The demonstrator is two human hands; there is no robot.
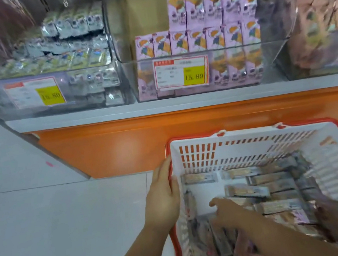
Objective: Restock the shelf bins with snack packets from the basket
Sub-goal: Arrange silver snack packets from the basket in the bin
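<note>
The basket [244, 149] sat low, and the bins [217, 49] stood up past its far wall. The packets [246, 190] lay in the bottom of the basket, most with their long side running from its left wall to its right wall. The right hand [225, 211] was down inside the basket on the pile, with one packet just past its thumb. Its fingers were blurry, so I could not tell if they held anything. The left hand [163, 197] lay flat, fingers straight, on the outside of the basket's left wall. The right hand was nearer, so I think it should pick.
</note>
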